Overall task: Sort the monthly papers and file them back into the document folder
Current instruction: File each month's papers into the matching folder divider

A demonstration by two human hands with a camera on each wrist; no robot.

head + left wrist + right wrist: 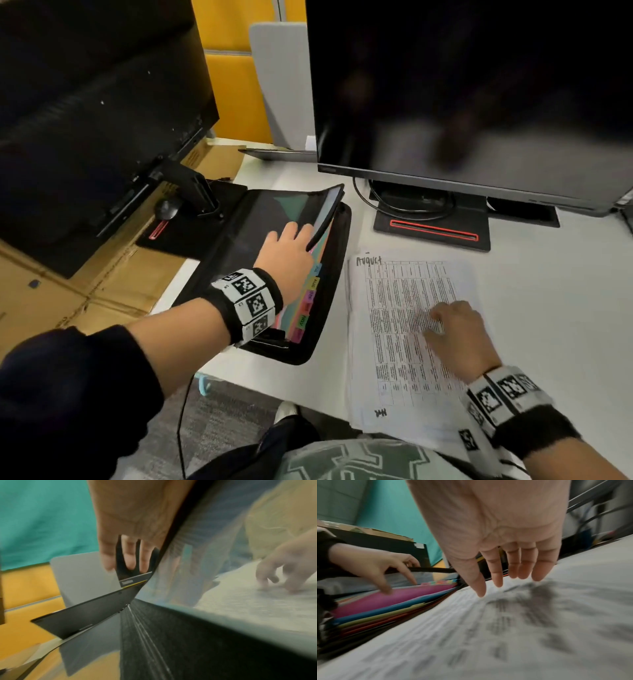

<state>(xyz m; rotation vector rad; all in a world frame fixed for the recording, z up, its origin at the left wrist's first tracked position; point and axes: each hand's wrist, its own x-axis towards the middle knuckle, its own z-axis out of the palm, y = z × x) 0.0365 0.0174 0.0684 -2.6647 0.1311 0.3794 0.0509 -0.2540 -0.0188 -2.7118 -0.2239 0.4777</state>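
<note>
The table print on the August paper (407, 329) is too small to read, and smears grey in the right wrist view. The right hand (459, 334) covers the sheet toward 4 o'clock. On the document folder (327, 308), tabs (309, 301) between AUG and NOV blur. Whether the left hand (286, 255) grips or merely props the lifted leaf (325, 212) is unclear.

The head camera looks steeply down at the white desk (548, 291), near enough to frame the left hand (286, 255) and right hand (459, 334). Each wrist camera peers along its own fingers, low and very close. Both share the black folder with coloured dividers (337, 260) and the printed white paper sheet (394, 325).
</note>
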